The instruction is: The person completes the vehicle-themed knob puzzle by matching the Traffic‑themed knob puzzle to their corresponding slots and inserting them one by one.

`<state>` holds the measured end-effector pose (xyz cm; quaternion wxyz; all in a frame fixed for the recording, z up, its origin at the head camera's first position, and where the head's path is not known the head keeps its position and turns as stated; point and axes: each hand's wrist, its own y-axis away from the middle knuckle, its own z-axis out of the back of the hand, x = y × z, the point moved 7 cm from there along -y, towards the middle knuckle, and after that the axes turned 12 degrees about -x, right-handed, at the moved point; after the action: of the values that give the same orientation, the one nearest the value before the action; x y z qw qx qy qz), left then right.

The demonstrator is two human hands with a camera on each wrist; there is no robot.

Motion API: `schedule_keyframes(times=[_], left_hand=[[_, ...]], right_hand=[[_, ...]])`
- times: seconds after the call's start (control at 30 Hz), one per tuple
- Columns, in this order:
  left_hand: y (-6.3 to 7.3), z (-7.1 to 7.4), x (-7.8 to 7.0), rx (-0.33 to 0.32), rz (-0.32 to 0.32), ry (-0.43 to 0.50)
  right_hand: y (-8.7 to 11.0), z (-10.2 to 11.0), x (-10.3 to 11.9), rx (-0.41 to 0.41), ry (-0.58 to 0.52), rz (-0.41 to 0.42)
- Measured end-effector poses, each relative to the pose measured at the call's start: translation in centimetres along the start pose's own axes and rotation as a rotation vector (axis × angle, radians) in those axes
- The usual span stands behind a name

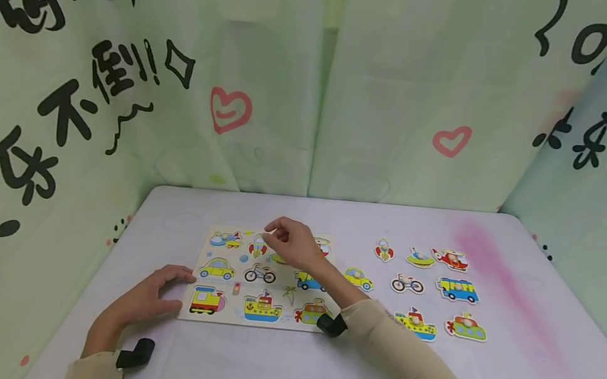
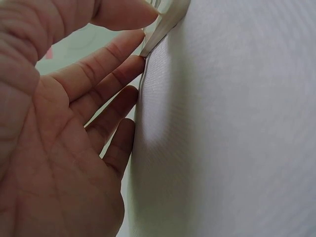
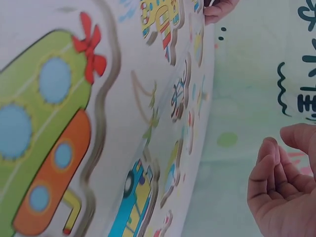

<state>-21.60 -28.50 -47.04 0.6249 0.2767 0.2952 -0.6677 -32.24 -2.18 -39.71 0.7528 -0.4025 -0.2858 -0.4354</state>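
A flat puzzle board [image 1: 233, 310] printed with vehicles lies on the white table. My left hand [image 1: 145, 293] is at its left edge, thumb and fingertips touching the rim, fingers fairly straight. Over the upper part of the board hovers my right hand [image 1: 296, 245], covering some pictures. Its fingers are loosely bent with the thumb apart, and nothing shows between them in the right wrist view. The rocket picture [image 1: 257, 247] is nearest its fingertips. Near the right wrist camera, the submarine picture [image 3: 44, 133] sits within a cut outline.
Right of the board lie loose vehicle pieces: a rocket [image 1: 384, 250], a flying saucer [image 1: 420, 259], a helicopter [image 1: 451, 259], a car [image 1: 358, 278], a bicycle [image 1: 407, 284], a bus [image 1: 457, 290], a ship [image 1: 416, 324] and a submarine [image 1: 466, 327]. Green curtains [image 1: 261, 165] surround the table.
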Motion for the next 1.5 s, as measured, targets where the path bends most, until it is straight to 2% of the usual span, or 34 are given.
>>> schedule_keyframes(times=[0.23, 0.53, 0.67, 0.87, 1.27, 1.5], left_hand=[[0.0, -0.1, 0.3, 0.003, 0.019, -0.013], [0.5, 0.0, 0.6, 0.002, 0.041, 0.005], [0.7, 0.0, 0.6, 0.001, 0.025, 0.017], [0.7, 0.2, 0.3, -0.005, -0.026, 0.028], [0.4, 0.1, 0.0, 0.002, -0.059, 0.034], [0.3, 0.2, -0.1, 0.010, -0.032, 0.026]], right_hand=[[0.4, 1.7, -1.2, -0.023, 0.031, -0.041], [1.0, 3.8, -2.7, -0.048, 0.042, -0.055], [1.2, 5.0, -3.5, -0.069, 0.043, -0.079], [1.4, 7.1, -4.4, -0.112, 0.105, -0.111], [2.5, 11.5, -7.2, -0.199, 0.147, -0.187], [3.4, 14.7, -9.6, -0.260, 0.174, -0.269]])
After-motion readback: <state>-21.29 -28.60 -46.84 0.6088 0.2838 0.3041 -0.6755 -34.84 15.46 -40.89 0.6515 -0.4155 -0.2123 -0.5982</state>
